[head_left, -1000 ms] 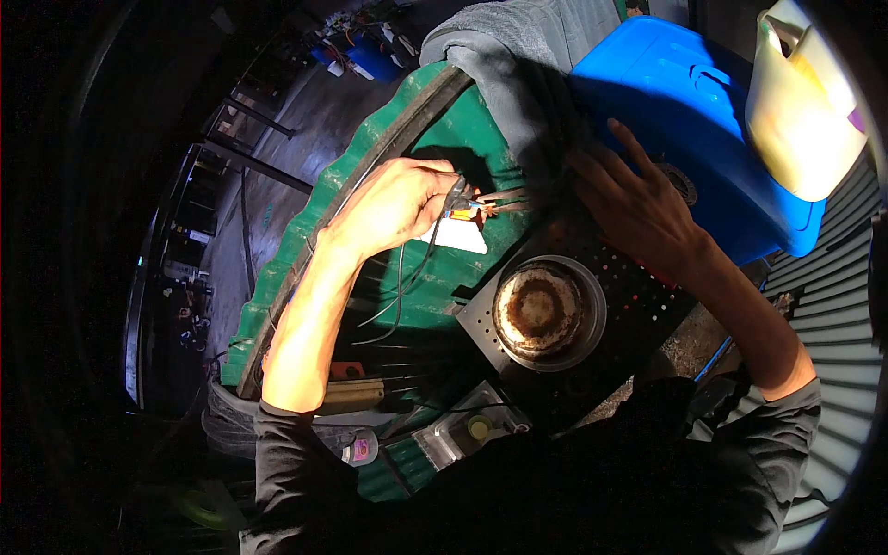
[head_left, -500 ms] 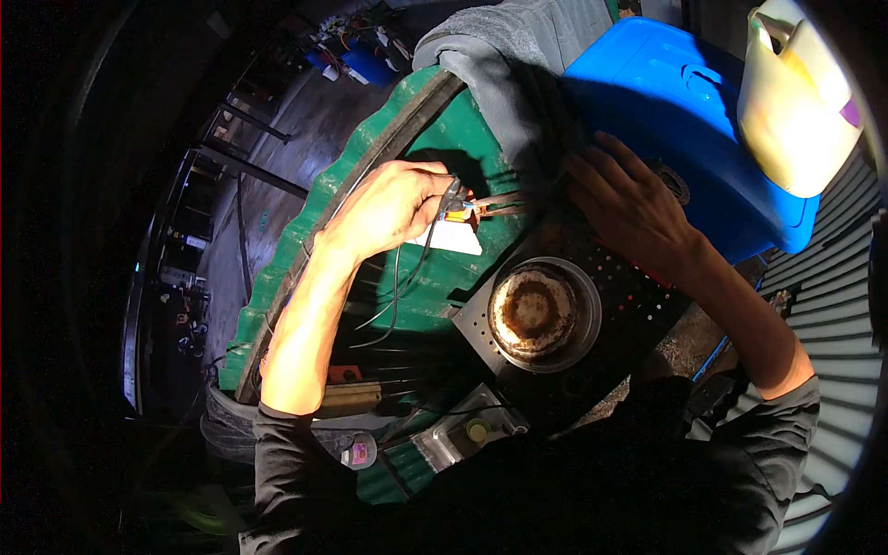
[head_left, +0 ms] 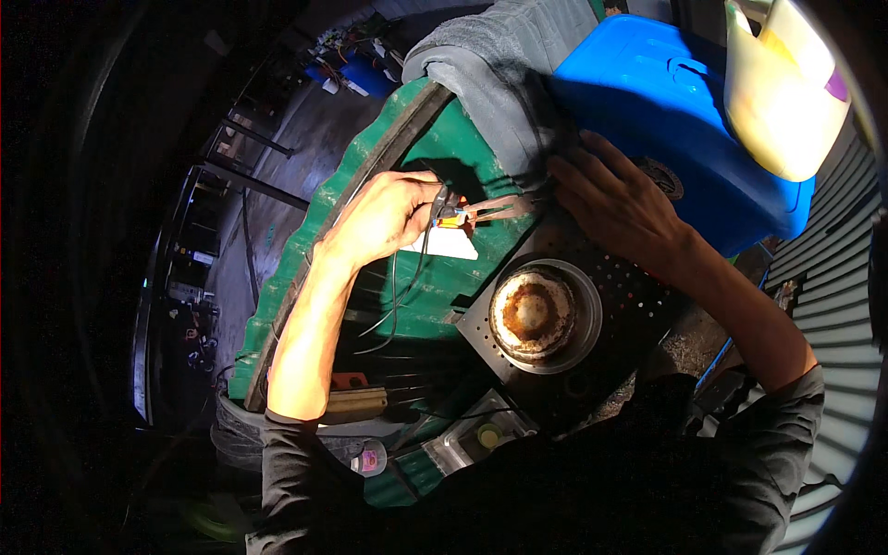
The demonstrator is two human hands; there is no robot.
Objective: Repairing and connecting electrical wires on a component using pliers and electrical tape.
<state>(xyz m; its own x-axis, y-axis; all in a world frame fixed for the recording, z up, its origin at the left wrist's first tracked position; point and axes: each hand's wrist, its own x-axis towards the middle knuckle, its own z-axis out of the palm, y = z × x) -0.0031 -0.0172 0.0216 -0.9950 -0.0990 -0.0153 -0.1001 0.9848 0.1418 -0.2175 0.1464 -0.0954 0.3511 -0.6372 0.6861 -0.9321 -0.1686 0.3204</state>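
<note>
My left hand [head_left: 388,208] pinches a small part with black wires [head_left: 442,203] and orange-and-blue pieces above a white block [head_left: 449,245] on the green corrugated sheet [head_left: 435,296]. Metal pliers [head_left: 499,208] reach from the right, their tips touching the small part. My right hand [head_left: 615,199] grips the pliers' handles in shadow, fingers curled. Thin loose wires hang down from my left hand over the green sheet.
A round stained metal pan [head_left: 546,316] sits on a perforated metal plate [head_left: 476,342]. A blue bin [head_left: 647,92] carries a pale yellow jug [head_left: 777,120]. Grey cloth [head_left: 490,111] drapes over the sheet; a steel tray [head_left: 462,444] lies below.
The view has shifted slightly. My left hand sits a little lower in the picture, and my right hand and the blue bin appear further left. Both hands keep their hold.
</note>
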